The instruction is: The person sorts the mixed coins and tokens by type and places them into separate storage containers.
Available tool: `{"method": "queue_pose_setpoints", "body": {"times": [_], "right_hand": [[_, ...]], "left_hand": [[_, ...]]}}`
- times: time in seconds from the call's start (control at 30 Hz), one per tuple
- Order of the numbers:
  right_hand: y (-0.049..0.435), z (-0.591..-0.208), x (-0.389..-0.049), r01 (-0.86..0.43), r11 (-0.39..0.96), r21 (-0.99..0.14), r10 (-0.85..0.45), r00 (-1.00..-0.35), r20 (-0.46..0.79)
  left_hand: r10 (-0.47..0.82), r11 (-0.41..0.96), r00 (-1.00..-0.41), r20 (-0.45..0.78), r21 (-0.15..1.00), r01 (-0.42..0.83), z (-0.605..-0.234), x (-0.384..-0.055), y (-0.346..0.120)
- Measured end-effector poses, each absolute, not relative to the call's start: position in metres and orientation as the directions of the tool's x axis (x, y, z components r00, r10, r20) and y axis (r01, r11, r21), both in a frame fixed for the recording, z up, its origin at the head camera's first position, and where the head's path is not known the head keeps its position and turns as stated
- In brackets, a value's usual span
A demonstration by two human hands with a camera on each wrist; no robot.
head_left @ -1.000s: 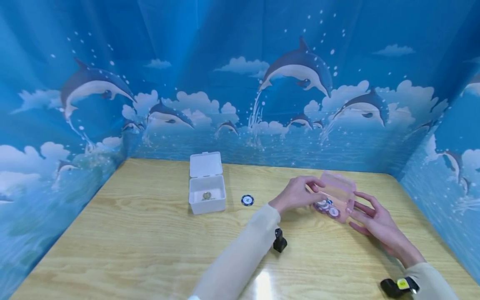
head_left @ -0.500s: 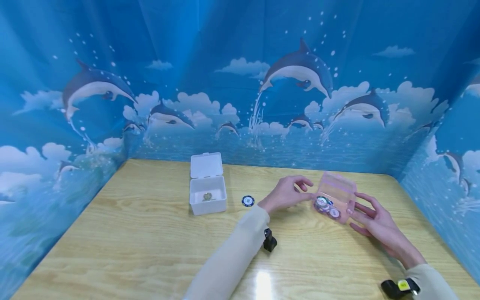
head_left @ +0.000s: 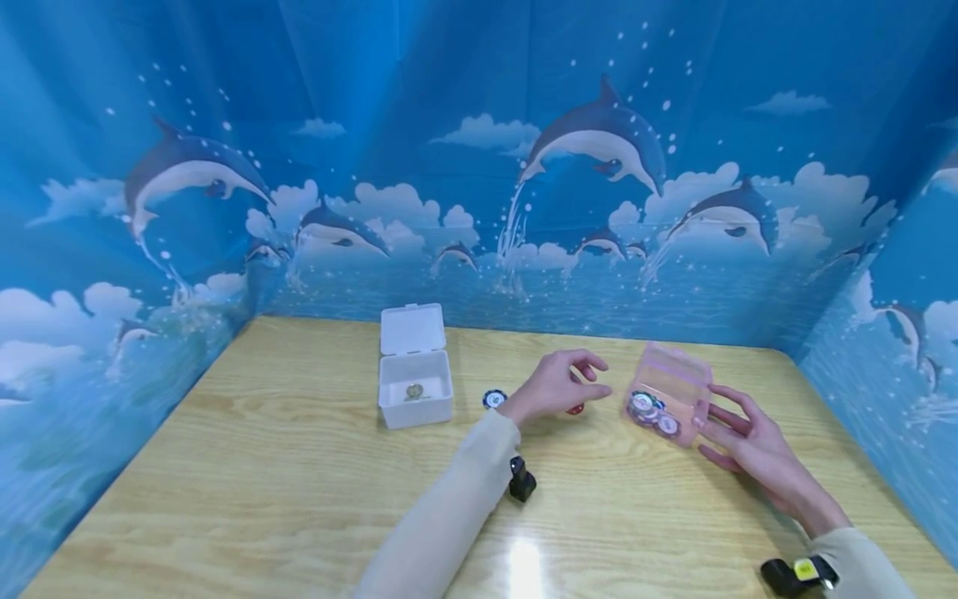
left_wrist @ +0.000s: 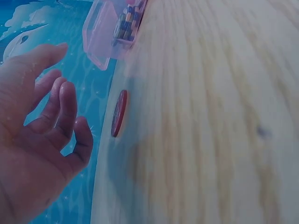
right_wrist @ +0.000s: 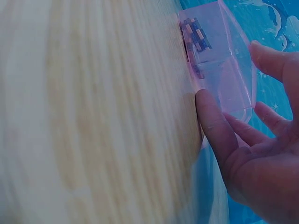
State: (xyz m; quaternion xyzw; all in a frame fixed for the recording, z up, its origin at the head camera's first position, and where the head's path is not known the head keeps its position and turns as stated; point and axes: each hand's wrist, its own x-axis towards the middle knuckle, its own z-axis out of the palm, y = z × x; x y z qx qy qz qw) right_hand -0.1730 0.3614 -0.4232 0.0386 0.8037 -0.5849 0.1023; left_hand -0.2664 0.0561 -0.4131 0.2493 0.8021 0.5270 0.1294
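My left hand [head_left: 554, 387] hovers over the table with loosely bent fingers and nothing between them. Below it, a red poker chip [left_wrist: 120, 113] lies on the wood, mostly covered by the hand in the head view [head_left: 575, 408]. My right hand [head_left: 748, 437] holds the right side of a translucent pink plastic box [head_left: 692, 437], its thumb and fingers spread about the wall. The lid of that box leans back, raised. Inside, several poker chips [head_left: 644, 403] lie in a loose pile toward the left.
A white plastic box [head_left: 415, 413] with its lid up stands left of centre, a small gold-coloured item [head_left: 414, 391] inside. Beside my left wrist lies a dark blue and white poker chip [head_left: 494, 399]. A dolphin-print curtain [head_left: 479, 166] closes off the table's back and sides.
My left hand has drawn back leftward from the pink box, and the red poker chip now shows on the table under it. My right hand stays at the box.
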Motion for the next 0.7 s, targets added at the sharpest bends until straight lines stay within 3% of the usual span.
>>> {"method": "queue_pose_setpoints", "body": {"times": [0.27,0.47,0.7], "right_hand": [[0.361,-0.423,-0.173,0.175,0.313,-0.933,-0.061,-0.977,-0.203],[0.36,-0.423,-0.173,0.175,0.314,-0.933,-0.062,-0.977,-0.204],[0.36,-0.423,-0.172,0.173,0.305,-0.936,-0.063,-0.977,-0.202]], "left_hand": [[0.538,0.404,-0.843,0.027,0.869,0.286,-0.412,-0.265,0.043],[0.536,0.519,-0.843,0.031,0.776,0.359,-0.409,-0.268,0.031],[0.608,0.634,-0.794,-0.025,0.617,0.466,-0.407,-0.267,0.021]]}}
